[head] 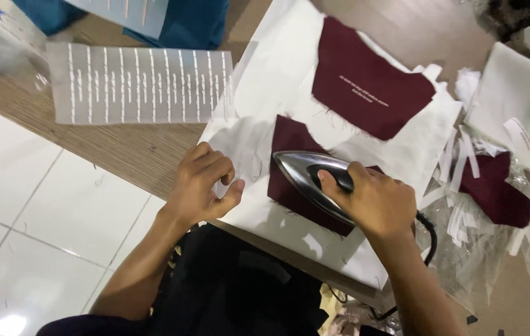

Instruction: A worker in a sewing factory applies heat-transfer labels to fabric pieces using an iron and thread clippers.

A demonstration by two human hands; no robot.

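My right hand (374,199) grips the black handle of a silver clothes iron (305,174) that rests flat on a small maroon fabric piece (290,146). The fabric lies on a white cloth (277,74) spread over the wooden table (122,149). My left hand (203,183) is curled at the cloth's near edge, just left of the maroon piece, pinching the white cloth. A larger maroon fabric piece (364,81) with small pale print lies farther back on the same white cloth.
A translucent sheet with rows of white strips (140,84) lies on the table at left. At right are a third maroon piece (495,193), cut white strips, clear plastic wrap (514,249) and a folded white cloth (526,93). White floor tiles (28,218) lie below left. The iron's black cord (430,233) hangs down.
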